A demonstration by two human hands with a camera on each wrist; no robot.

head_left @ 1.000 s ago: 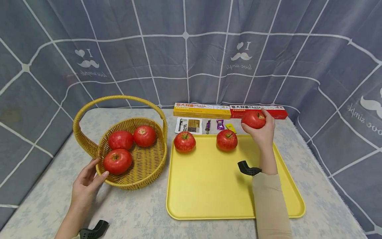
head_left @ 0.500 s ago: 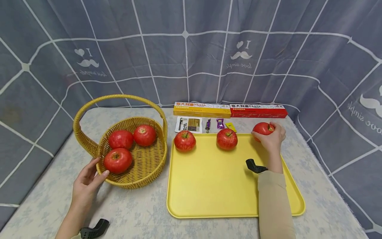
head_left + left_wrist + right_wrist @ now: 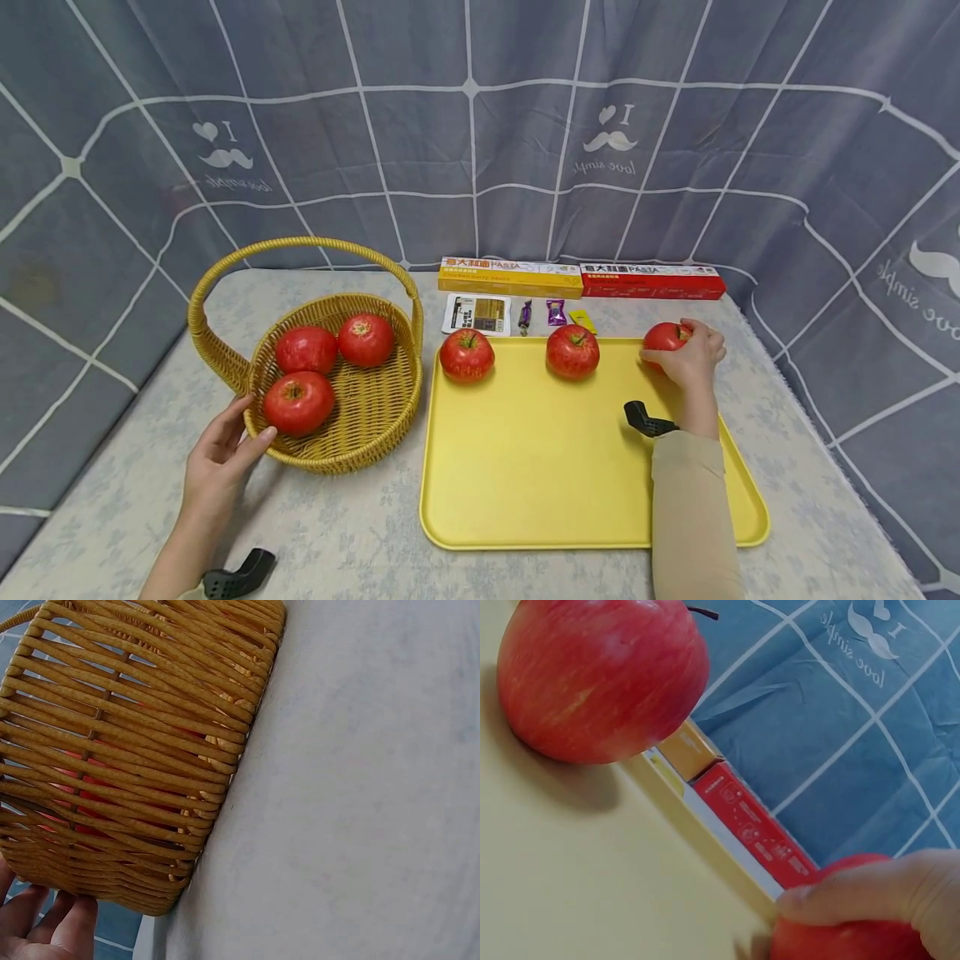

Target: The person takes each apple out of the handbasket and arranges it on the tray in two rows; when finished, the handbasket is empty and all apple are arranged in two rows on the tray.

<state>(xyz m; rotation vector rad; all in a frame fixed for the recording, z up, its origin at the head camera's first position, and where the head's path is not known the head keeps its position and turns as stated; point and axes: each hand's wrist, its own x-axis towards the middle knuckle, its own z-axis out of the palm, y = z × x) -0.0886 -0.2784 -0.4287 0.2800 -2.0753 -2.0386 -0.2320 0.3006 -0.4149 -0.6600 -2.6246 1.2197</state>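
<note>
My right hand (image 3: 688,358) holds a red apple (image 3: 663,337) at the tray's far right corner, with the thumb across its near side in the right wrist view. Two more apples rest along the far edge of the yellow tray (image 3: 540,467): one at the far left (image 3: 467,356), the other near the middle (image 3: 572,352). At the left, my left hand (image 3: 217,467) grips the near-left rim of a wicker basket (image 3: 375,417) with a tall handle. Three red apples (image 3: 298,403) lie inside. Its woven side (image 3: 127,750) fills much of the left wrist view, with fingertips at the lower left.
Behind the tray stand a yellow pasta box (image 3: 510,279) and a red pasta box (image 3: 651,283), end to end. Before them lie a flat packet (image 3: 477,314), two purple-wrapped candies (image 3: 556,312) and a small yellow packet (image 3: 582,321). A grey-blue curtain (image 3: 420,150) surrounds the table.
My right hand has moved right and down with its apple, from above the tray's far edge to the far right corner. My left hand and the basket have stayed put.
</note>
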